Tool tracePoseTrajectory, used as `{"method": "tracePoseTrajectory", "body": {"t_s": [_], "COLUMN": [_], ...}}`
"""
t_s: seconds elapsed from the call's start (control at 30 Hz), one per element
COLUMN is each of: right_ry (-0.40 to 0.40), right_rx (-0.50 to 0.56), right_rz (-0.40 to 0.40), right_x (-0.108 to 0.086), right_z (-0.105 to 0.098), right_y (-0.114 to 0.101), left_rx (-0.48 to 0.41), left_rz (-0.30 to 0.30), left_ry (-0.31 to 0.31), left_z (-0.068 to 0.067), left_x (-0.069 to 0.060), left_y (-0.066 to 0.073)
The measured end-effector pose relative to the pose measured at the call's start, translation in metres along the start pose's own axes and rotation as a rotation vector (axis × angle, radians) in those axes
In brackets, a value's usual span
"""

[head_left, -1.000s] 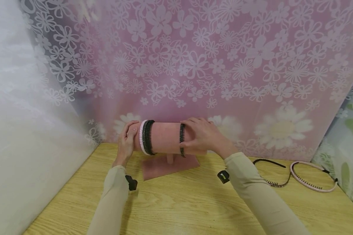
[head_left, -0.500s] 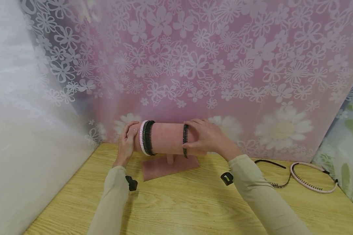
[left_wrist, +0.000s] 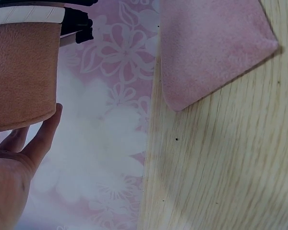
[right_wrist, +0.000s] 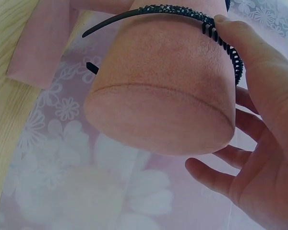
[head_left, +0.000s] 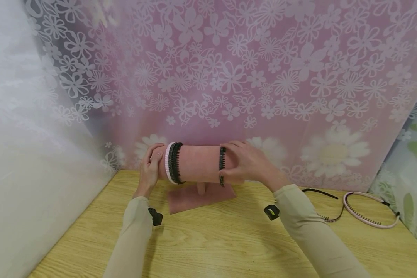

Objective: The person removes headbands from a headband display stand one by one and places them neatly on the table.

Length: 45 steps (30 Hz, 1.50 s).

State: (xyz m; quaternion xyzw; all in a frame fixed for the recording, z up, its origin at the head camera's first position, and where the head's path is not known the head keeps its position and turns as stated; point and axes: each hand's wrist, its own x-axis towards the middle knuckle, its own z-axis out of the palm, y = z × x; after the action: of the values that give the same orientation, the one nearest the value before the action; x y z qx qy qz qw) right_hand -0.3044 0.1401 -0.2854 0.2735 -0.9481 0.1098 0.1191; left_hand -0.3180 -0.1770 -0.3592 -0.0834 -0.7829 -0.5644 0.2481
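pink roll (head_left: 199,164): fuzzy, fat, lies sideways up on short post (head_left: 201,188)
blk hairband (head_left: 222,159): sparkly w/ teeth, bent round pink roll nr R end, tips apart

stand (head_left: 199,164): matt suede-like cloth | black headband (right_wrist: 182,12): plastic-looking, rough glitter | tabletop (head_left: 208,239): wood-grained

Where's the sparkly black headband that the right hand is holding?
In the head view, the black headband curves around the right part of the pink roll, held by the right hand, apart from the cluster of headbands near the left hand.
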Motion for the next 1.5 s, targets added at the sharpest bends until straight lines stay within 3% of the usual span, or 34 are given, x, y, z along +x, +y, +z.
{"method": "tracePoseTrajectory", "body": {"t_s": [0.87,1.1,1.5], "right_ry": [-0.001,0.003,0.028], "right_rx": [-0.017,0.001,0.018], "right_rz": [0.029,0.023,0.025], "right_x": [-0.009,-0.013,-0.019], "right_z": [-0.004,-0.006,-0.004], "right_y": [0.008,0.009,0.013], "left_rx": [-0.030,-0.025,-0.031], "left_rz": [-0.010,0.029,0.033], "left_ry": [-0.009,0.015,0.027], "left_z": [-0.001,0.000,0.001], "left_x": [0.001,0.001,0.000], "left_y": [-0.003,-0.002,-0.001]}}
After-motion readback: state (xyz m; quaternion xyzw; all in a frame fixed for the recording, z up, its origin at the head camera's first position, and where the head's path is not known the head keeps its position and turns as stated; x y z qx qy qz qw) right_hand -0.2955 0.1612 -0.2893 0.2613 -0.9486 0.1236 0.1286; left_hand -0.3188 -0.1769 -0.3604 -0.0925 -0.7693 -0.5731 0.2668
